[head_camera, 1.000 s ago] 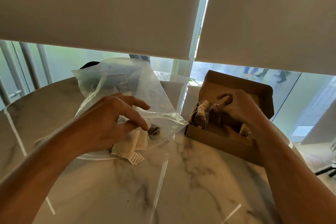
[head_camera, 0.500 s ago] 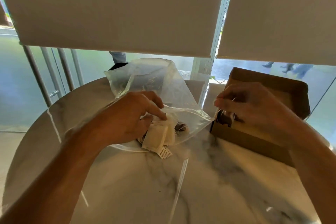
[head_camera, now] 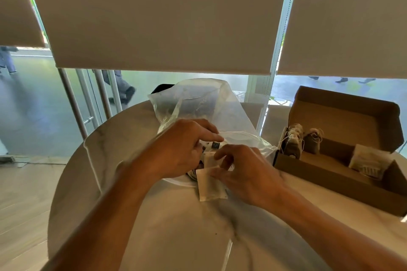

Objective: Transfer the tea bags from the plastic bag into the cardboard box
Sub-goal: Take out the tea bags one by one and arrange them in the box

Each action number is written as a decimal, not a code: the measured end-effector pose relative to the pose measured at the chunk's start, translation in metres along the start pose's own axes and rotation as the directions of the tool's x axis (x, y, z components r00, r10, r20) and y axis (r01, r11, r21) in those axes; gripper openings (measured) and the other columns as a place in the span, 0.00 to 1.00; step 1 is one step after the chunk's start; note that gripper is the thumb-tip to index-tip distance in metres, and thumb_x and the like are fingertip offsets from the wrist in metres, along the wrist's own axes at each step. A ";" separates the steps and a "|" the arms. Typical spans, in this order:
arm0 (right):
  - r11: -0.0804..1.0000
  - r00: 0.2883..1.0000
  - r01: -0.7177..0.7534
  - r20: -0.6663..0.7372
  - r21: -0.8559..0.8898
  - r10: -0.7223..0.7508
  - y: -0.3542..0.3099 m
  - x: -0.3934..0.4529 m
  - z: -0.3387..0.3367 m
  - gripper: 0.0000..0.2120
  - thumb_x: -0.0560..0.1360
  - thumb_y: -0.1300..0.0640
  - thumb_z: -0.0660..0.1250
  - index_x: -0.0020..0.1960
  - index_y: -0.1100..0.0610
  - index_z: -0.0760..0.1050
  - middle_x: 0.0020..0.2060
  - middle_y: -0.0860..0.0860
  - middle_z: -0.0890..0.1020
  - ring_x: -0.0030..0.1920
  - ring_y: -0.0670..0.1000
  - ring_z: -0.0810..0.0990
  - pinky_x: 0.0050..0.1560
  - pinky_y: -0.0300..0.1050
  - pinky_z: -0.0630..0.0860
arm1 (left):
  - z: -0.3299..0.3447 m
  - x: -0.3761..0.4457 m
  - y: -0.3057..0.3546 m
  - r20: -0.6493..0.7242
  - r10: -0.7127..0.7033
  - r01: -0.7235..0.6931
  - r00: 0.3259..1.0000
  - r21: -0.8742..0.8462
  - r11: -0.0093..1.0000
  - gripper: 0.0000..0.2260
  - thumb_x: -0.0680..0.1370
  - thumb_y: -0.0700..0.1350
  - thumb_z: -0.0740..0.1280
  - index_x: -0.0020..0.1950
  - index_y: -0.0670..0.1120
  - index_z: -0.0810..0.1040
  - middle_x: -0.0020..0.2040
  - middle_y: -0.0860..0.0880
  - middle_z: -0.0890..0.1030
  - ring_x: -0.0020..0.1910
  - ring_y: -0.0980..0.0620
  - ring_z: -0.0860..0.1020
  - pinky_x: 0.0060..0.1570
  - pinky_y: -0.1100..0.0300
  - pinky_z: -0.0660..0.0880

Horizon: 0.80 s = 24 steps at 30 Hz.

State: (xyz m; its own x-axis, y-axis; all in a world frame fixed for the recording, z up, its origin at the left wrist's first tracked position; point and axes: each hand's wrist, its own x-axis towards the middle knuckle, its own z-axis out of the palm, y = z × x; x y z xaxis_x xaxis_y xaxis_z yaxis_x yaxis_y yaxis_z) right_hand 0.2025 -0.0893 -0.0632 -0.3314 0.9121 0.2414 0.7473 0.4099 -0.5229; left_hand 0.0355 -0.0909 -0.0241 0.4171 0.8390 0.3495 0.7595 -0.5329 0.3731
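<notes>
A clear plastic bag (head_camera: 204, 105) lies on the round marble table (head_camera: 176, 226), its mouth facing me. My left hand (head_camera: 182, 149) grips the bag's opening edge. My right hand (head_camera: 244, 174) has its fingers curled on white tea bags (head_camera: 208, 185) at the bag's mouth; one flat white sachet sticks out onto the table. The open brown cardboard box (head_camera: 326, 180) sits to the right, lid up. Inside it stand two stringed tea bags (head_camera: 294, 141) at the left end and a white sachet (head_camera: 370, 160) at the right end.
Roller blinds (head_camera: 163, 17) hang over the window behind the table. Metal rails (head_camera: 88, 99) stand beyond the table's left edge, and people walk outside. Bare marble lies between me and the bag. A wooden floor (head_camera: 24, 204) is at the left.
My right hand has left the cardboard box and moved left to the bag's mouth, onto the tea bags. My left hand stays on the bag. The camera view has shifted left.
</notes>
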 end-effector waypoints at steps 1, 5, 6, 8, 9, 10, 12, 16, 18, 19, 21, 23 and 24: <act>1.000 1.000 -0.005 0.014 0.007 0.004 0.001 0.000 0.000 0.12 0.75 0.51 0.69 0.58 0.47 0.77 0.45 0.42 0.79 0.42 0.41 0.77 0.39 0.29 0.72 | 0.000 0.000 0.000 0.000 -0.010 0.010 1.000 0.009 1.000 0.17 0.76 0.35 0.63 0.60 0.52 0.79 0.60 0.58 0.77 0.58 0.57 0.75 0.53 0.75 0.68; 0.998 0.999 0.014 0.030 0.058 -0.016 0.003 -0.002 -0.004 0.08 0.75 0.54 0.69 0.53 0.46 0.78 0.43 0.39 0.78 0.42 0.41 0.77 0.44 0.32 0.76 | 0.001 0.001 0.000 0.002 -0.032 0.032 0.999 0.005 0.999 0.17 0.77 0.36 0.63 0.60 0.53 0.79 0.61 0.59 0.76 0.59 0.58 0.74 0.55 0.73 0.69; 0.995 1.000 0.008 0.020 0.095 -0.010 0.002 -0.003 -0.008 0.08 0.74 0.54 0.70 0.52 0.44 0.77 0.41 0.39 0.78 0.42 0.42 0.77 0.45 0.33 0.77 | 0.001 0.001 0.000 -0.001 -0.034 0.034 0.999 -0.002 0.999 0.16 0.77 0.38 0.64 0.60 0.53 0.79 0.60 0.59 0.76 0.58 0.57 0.74 0.55 0.72 0.70; 0.982 1.000 -0.015 0.005 0.191 0.014 -0.001 -0.007 -0.018 0.08 0.73 0.54 0.71 0.49 0.43 0.76 0.40 0.42 0.80 0.41 0.43 0.79 0.47 0.38 0.79 | 0.001 0.001 0.001 -0.005 -0.030 0.030 1.000 -0.009 1.000 0.12 0.77 0.44 0.66 0.59 0.54 0.80 0.60 0.60 0.76 0.59 0.57 0.73 0.57 0.67 0.70; 0.969 1.000 -0.022 0.001 0.246 0.022 -0.003 -0.008 -0.025 0.08 0.72 0.54 0.72 0.48 0.44 0.75 0.40 0.43 0.81 0.41 0.44 0.80 0.46 0.39 0.79 | 0.000 0.000 0.002 -0.003 -0.027 0.027 1.000 -0.012 1.000 0.11 0.76 0.48 0.67 0.58 0.54 0.80 0.59 0.61 0.74 0.61 0.58 0.71 0.59 0.64 0.69; 0.953 1.000 -0.024 -0.007 0.302 0.027 -0.004 -0.009 -0.032 0.09 0.71 0.54 0.73 0.47 0.45 0.75 0.40 0.44 0.82 0.40 0.45 0.81 0.45 0.40 0.80 | 0.001 0.000 0.003 0.000 -0.029 0.029 1.000 -0.017 0.999 0.12 0.75 0.53 0.67 0.57 0.55 0.81 0.59 0.62 0.73 0.62 0.59 0.68 0.61 0.61 0.66; 0.922 0.998 -0.017 -0.045 0.387 0.038 -0.006 -0.011 -0.044 0.10 0.70 0.56 0.73 0.47 0.47 0.75 0.38 0.46 0.83 0.37 0.45 0.82 0.39 0.38 0.80 | 0.002 0.001 0.005 0.005 -0.039 0.039 0.999 -0.043 0.998 0.17 0.71 0.62 0.64 0.55 0.57 0.81 0.60 0.64 0.72 0.63 0.60 0.66 0.63 0.58 0.64; 0.850 0.997 0.012 -0.071 0.527 0.030 -0.005 -0.011 -0.054 0.10 0.69 0.58 0.73 0.47 0.53 0.76 0.35 0.49 0.84 0.30 0.46 0.81 0.33 0.35 0.76 | 0.007 0.005 0.006 -0.076 -0.017 0.012 0.997 -0.075 0.997 0.13 0.70 0.60 0.67 0.47 0.55 0.83 0.57 0.62 0.75 0.60 0.61 0.68 0.60 0.59 0.66; 0.819 0.999 0.003 -0.029 0.574 0.017 -0.003 -0.011 -0.058 0.11 0.68 0.54 0.72 0.49 0.53 0.77 0.35 0.50 0.84 0.31 0.45 0.80 0.32 0.32 0.73 | 0.005 0.006 0.006 -0.136 -0.019 0.000 0.991 -0.137 0.991 0.07 0.70 0.55 0.70 0.44 0.54 0.83 0.53 0.63 0.77 0.57 0.62 0.70 0.57 0.61 0.68; 0.818 1.000 -0.012 0.019 0.575 0.002 -0.001 -0.011 -0.060 0.14 0.67 0.50 0.71 0.51 0.52 0.77 0.36 0.50 0.83 0.32 0.45 0.80 0.33 0.32 0.73 | 0.003 0.006 0.007 -0.152 -0.022 -0.008 0.988 -0.195 0.981 0.07 0.70 0.54 0.71 0.44 0.54 0.83 0.51 0.64 0.77 0.55 0.62 0.72 0.55 0.63 0.70; 0.859 0.986 -0.053 0.163 0.508 -0.035 0.004 -0.011 -0.062 0.20 0.65 0.46 0.71 0.55 0.48 0.77 0.40 0.49 0.82 0.36 0.45 0.81 0.37 0.36 0.76 | 0.000 0.005 0.007 -0.178 -0.027 -0.028 0.984 -0.302 0.953 0.04 0.70 0.52 0.72 0.42 0.54 0.83 0.48 0.62 0.79 0.52 0.61 0.76 0.53 0.63 0.74; 0.913 0.954 -0.041 0.288 0.406 -0.086 0.007 -0.012 -0.058 0.18 0.67 0.47 0.73 0.55 0.48 0.78 0.41 0.48 0.83 0.41 0.48 0.81 0.46 0.43 0.78 | -0.001 0.005 0.008 -0.202 -0.043 -0.032 0.979 -0.359 0.933 0.01 0.70 0.49 0.72 0.41 0.54 0.83 0.46 0.61 0.80 0.50 0.61 0.78 0.52 0.60 0.75; 0.922 0.942 -0.025 0.317 0.387 -0.107 0.008 -0.012 -0.053 0.14 0.69 0.49 0.73 0.53 0.50 0.79 0.38 0.47 0.82 0.39 0.48 0.80 0.46 0.44 0.77 | -0.001 0.005 0.008 -0.210 -0.054 -0.030 0.976 -0.378 0.925 0.01 0.71 0.49 0.72 0.41 0.54 0.83 0.45 0.60 0.81 0.49 0.60 0.78 0.52 0.59 0.75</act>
State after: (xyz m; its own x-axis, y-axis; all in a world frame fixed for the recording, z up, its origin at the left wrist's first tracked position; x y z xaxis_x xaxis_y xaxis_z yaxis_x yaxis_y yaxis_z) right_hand 0.2433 -0.0975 -0.0267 -0.5749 0.8179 0.0243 0.4747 0.3575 -0.8043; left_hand 0.0430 -0.0913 -0.0185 0.2618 0.8248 0.5012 0.5016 -0.5600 0.6594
